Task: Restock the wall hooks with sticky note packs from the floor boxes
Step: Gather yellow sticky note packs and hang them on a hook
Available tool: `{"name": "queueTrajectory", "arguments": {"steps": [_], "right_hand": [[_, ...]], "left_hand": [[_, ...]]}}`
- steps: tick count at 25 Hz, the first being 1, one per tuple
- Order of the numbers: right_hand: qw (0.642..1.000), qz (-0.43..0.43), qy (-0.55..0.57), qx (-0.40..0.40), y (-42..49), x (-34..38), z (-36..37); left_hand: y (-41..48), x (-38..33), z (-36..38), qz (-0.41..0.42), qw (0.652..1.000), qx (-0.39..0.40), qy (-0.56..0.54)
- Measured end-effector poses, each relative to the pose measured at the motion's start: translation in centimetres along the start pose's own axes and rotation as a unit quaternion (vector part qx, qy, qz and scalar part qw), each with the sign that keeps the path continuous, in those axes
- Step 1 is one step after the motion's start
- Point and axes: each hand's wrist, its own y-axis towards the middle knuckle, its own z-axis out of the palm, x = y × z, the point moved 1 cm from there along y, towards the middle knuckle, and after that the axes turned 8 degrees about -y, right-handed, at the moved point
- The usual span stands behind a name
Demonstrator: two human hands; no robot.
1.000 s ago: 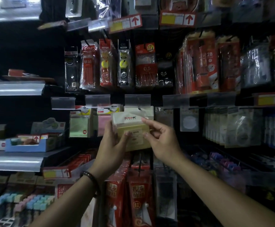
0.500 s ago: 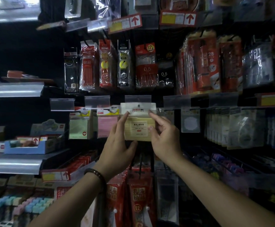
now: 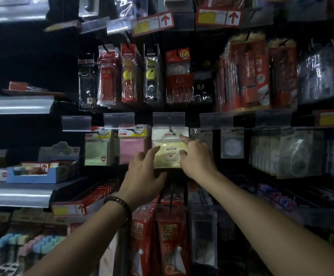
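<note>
head view. the yellow sticky note pack (image 3: 169, 150) hangs flat against the wall on a hook (image 3: 170, 128), directly below a clear label holder (image 3: 168, 118). its white header card is at the top and the hook passes through it.

left hand (image 3: 142, 176): fingers spread and relaxed. the index fingertip touches the left edge of the pack and the thumb sits below the bottom edge. a dark bracelet (image 3: 120, 204) is on the wrist.

right hand (image 3: 197, 156): the index finger lies straight on the right side of the header card. the other fingers are bent against the right edge of the pack. the view is dim, so it cannot be told whether they pinch the pack or only rest on it.

a pink pack (image 3: 131, 150) hangs just left of the yellow pack, and a green pack (image 3: 96, 152) hangs left of that. pen packs (image 3: 179, 76) hang in the row above. red packs (image 3: 168, 236) hang in the row below.
</note>
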Motion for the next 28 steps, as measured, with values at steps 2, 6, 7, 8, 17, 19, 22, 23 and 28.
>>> {"name": "queueTrajectory", "arguments": {"steps": [2, 6, 7, 8, 17, 19, 22, 23, 28], "right_hand": [[0.998, 0.017, -0.049, 0.033, 0.2, 0.1, -0.1], [0.994, 0.034, -0.094, 0.037, -0.6, -0.9, -0.5], [0.996, 0.027, -0.082, 0.019, -1.2, -1.2, -0.6], [0.998, 0.011, -0.062, -0.005, -2.0, -1.5, -0.7], [0.982, -0.074, 0.163, -0.062, -24.3, -6.3, 3.5], [0.983, -0.035, 0.182, 0.004, -31.1, -9.2, 6.9], [0.976, 0.033, 0.193, 0.094, -40.6, -13.4, 12.2], [0.970, 0.076, 0.189, 0.133, -44.2, -14.8, 14.5], [0.828, 0.423, 0.126, 0.347, -61.3, -21.9, 25.9]], "left_hand": [[-1.9, 0.1, -0.3, 0.017, 1.000, 0.003, -0.016], [-7.9, 0.2, -2.2, 0.065, 0.997, 0.001, -0.047], [-9.6, 0.2, -2.7, 0.068, 0.996, 0.002, -0.056], [-11.3, 0.4, -3.1, 0.065, 0.996, 0.002, -0.067], [-29.7, 9.0, 5.2, -0.048, 0.988, 0.108, -0.100], [-34.7, 12.0, 8.4, -0.096, 0.977, 0.167, -0.094], [-40.9, 15.8, 12.2, -0.175, 0.951, 0.240, -0.089], [-42.8, 17.0, 13.5, -0.195, 0.941, 0.266, -0.082], [-48.5, 22.5, 19.7, -0.269, 0.884, 0.378, -0.063]]}}
